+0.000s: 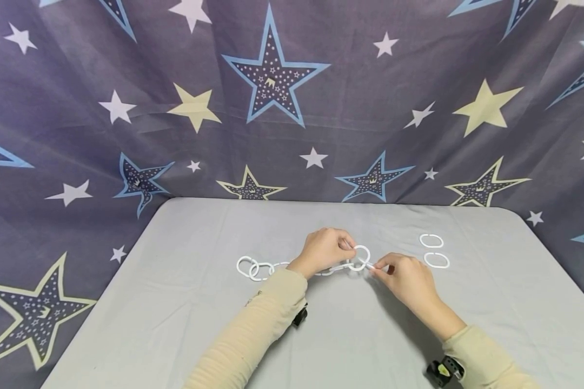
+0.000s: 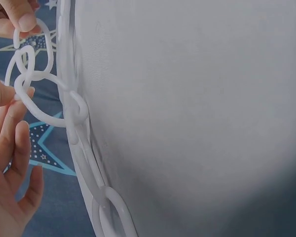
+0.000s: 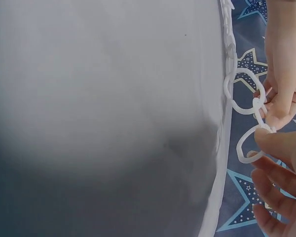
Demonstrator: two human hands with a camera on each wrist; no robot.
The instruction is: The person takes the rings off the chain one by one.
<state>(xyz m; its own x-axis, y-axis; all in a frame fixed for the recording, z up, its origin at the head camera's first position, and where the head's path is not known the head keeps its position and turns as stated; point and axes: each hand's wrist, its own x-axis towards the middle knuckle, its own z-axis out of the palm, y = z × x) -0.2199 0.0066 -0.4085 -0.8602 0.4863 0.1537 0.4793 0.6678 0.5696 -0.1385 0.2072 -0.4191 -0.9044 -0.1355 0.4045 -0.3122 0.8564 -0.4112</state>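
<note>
Pinching white links [image 2: 42, 114] — left hand [image 1: 323, 248] just beside right hand [image 1: 409, 278].

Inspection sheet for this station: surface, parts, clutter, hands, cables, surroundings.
Surface: grey-covered table, lightly wrinkled.
Job's things: white chain of open links, partly held up; two loose links on the right.
Clutter: nothing seen.
Left hand: pinches a chain link.
Right hand: pinches the link at the chain's right end.
Cables: nothing seen.
Surroundings: dark star-print cloth behind the table; black devices at both wrists.
</note>
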